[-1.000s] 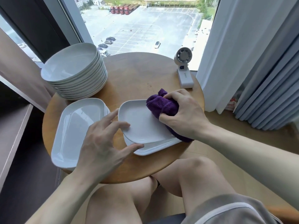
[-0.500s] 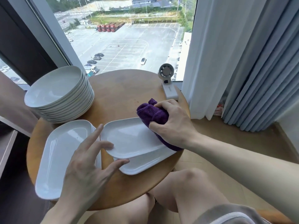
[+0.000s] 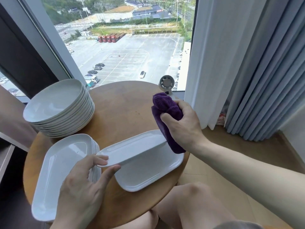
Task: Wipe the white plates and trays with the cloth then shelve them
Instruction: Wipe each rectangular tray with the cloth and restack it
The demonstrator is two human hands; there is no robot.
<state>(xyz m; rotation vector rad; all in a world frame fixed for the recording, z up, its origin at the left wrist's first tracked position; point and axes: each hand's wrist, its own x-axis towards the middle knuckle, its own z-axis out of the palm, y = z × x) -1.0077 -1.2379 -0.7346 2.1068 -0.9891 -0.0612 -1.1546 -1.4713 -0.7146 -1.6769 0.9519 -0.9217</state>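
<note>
Wiping step: left hand (image 3: 82, 184) pinches raised tray (image 3: 132, 149) end; right hand (image 3: 183, 126) grips cloth (image 3: 165, 109) at far end. Next: steady tray, wipe it

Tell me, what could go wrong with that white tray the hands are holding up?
The lifted tray is pinched at its near end by the left hand, thumb and fingertips only, while the right hand grips the purple cloth at the far end. That grip might slip, dropping it onto the tray below and chipping both. The stack of trays on the left reaches the near edge of the round table, so a forearm nudge might tip it off.
</note>
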